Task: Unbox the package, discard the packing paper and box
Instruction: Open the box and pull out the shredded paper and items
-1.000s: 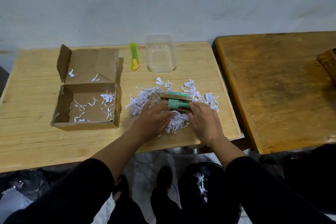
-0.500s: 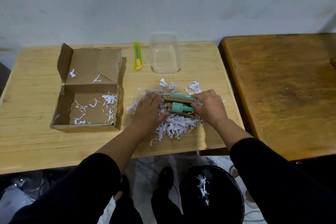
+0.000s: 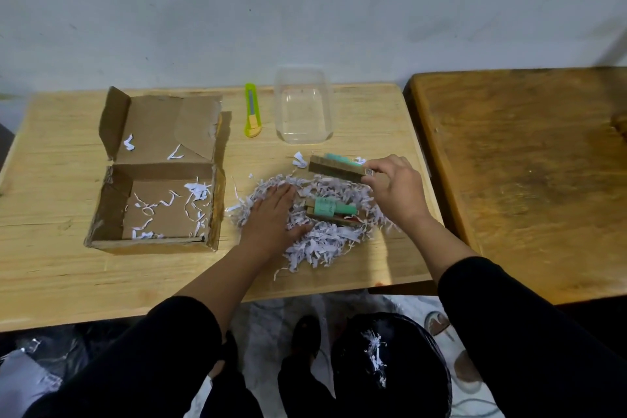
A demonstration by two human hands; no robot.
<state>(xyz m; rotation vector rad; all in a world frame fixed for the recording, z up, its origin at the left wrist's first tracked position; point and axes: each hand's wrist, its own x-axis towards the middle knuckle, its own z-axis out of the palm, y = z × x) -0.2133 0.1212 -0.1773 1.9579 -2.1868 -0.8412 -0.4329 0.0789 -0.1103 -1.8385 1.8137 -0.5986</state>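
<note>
An open cardboard box (image 3: 159,200) sits on the left of the light wooden table (image 3: 51,268), with a few paper shreds inside. A pile of white shredded packing paper (image 3: 322,241) lies at the table's middle. My left hand (image 3: 271,220) rests flat on the pile's left side, fingers spread. My right hand (image 3: 393,187) holds a long brown and green item (image 3: 336,168) by its right end, lifted just above the pile's far edge. A second green and brown item (image 3: 330,209) lies in the shreds between my hands.
A green and yellow utility knife (image 3: 251,110) and a clear plastic container (image 3: 303,105) stand at the table's back. A darker wooden table (image 3: 526,173) adjoins on the right. A black bin bag (image 3: 390,363) with some shreds sits on the floor below.
My right hand has picked one long item out of the shreds and raised it toward the back. My left hand stayed on the pile, flattening out.
</note>
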